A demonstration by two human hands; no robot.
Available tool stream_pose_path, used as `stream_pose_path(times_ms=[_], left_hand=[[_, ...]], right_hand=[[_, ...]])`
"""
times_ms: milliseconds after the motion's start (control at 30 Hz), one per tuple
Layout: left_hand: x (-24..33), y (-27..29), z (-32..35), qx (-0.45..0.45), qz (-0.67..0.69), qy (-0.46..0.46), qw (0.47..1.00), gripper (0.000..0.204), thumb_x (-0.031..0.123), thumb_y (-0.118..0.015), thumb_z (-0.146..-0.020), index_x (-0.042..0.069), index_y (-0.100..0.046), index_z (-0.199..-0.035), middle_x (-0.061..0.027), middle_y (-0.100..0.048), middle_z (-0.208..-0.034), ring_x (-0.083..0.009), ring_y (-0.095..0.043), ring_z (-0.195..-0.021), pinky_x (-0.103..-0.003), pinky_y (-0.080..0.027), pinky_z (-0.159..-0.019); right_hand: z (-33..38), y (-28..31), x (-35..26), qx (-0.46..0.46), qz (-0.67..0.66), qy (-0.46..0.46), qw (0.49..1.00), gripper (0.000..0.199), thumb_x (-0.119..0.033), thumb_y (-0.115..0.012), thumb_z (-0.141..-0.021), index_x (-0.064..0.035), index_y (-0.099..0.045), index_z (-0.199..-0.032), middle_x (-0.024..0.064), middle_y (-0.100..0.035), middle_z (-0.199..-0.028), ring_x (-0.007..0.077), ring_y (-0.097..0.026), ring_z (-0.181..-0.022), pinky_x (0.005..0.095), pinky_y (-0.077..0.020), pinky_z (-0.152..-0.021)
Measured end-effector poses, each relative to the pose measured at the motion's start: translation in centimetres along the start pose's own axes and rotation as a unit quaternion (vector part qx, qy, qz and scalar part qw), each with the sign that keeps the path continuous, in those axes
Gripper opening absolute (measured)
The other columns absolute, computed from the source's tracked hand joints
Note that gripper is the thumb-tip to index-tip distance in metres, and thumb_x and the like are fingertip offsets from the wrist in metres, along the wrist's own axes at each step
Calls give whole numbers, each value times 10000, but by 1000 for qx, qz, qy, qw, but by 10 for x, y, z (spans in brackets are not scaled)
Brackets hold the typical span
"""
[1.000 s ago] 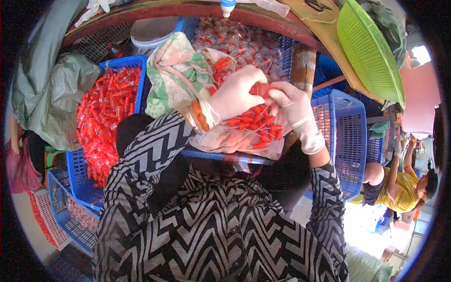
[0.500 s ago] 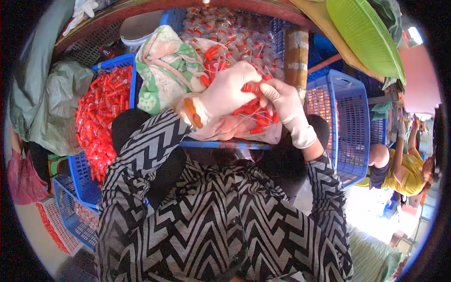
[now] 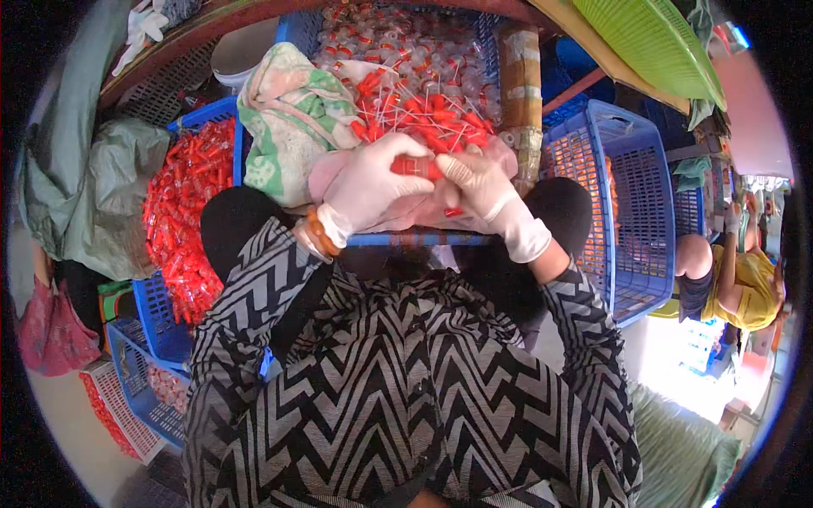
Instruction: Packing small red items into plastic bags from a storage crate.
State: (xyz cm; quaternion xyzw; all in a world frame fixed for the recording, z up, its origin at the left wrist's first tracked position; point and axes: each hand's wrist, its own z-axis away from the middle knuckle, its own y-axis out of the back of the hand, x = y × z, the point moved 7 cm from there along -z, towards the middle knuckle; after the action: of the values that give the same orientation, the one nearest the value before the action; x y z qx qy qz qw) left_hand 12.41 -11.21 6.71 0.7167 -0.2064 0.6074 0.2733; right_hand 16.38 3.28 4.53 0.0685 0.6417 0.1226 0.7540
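Both my hands wear pale gloves and meet over a heap of small red tubes with thin white stems. My left hand closes around a small red piece, and my right hand pinches the same piece from the right. The heap lies on a pinkish plastic sheet in front of me. A green and white patterned cloth is bunched at the heap's left edge. My sleeves are black and grey zigzag fabric.
A blue crate full of red tubes stands at the left. A blue basket stands at the right, a green basket above it. Clear capped pieces fill a bin behind. A person in yellow crouches far right.
My two hands have stayed together on the red piece, working it between the fingers. The view has shifted slightly so the heap and hands sit a little higher and more centred.
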Motion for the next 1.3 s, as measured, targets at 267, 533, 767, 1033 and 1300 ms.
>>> stream_pose_path(times_ms=[267, 533, 767, 1033, 1300], left_hand=[[-2, 1, -2, 21, -37, 2, 999, 358, 66, -719, -690, 16, -599, -1023, -107, -616, -964, -239, -606, -930, -304, -475, -813], [20, 8, 7, 65, -198, -148, 967, 430, 122, -716, -730, 7, -580, -1122, -134, -599, -1055, -220, -595, -983, -299, -474, -842], [-2, 0, -1, -71, -244, 11, 967, 423, 216, -705, -746, 0, -544, -1073, -128, -602, -950, -278, -620, -836, -350, -483, -677], [18, -11, 20, 6, -408, -252, 877, 418, 199, -692, -732, 43, -547, -1091, -126, -556, -811, -299, -597, -795, -363, -479, -660], [66, 95, 43, 327, -303, -122, 886, 410, 179, -741, -732, 40, -609, -1094, -79, -619, -1023, -172, -597, -799, -279, -485, -735]], right_hand=[[2, -3, -7, 52, -34, 13, 998, 329, -314, -554, -922, -1, -631, -986, 46, -639, -691, 78, -548, -504, 206, -427, -464], [-3, -7, -11, 14, 60, -1, 998, 219, -164, -628, -860, -19, -633, -1023, 102, -659, -807, 181, -629, -667, 274, -488, -600], [10, -4, -26, 38, 230, 156, 960, 253, -143, -681, -784, -15, -628, -996, 130, -640, -834, 268, -614, -714, 327, -477, -641], [15, -14, -8, -151, -134, -198, 959, 212, -225, -565, -923, -33, -627, -857, 7, -581, -665, 91, -464, -489, 227, -372, -467], [-81, 37, -15, 35, 343, 167, 924, 326, -304, -587, -856, -101, -576, -1111, 46, -651, -782, 195, -643, -705, 330, -461, -568]])
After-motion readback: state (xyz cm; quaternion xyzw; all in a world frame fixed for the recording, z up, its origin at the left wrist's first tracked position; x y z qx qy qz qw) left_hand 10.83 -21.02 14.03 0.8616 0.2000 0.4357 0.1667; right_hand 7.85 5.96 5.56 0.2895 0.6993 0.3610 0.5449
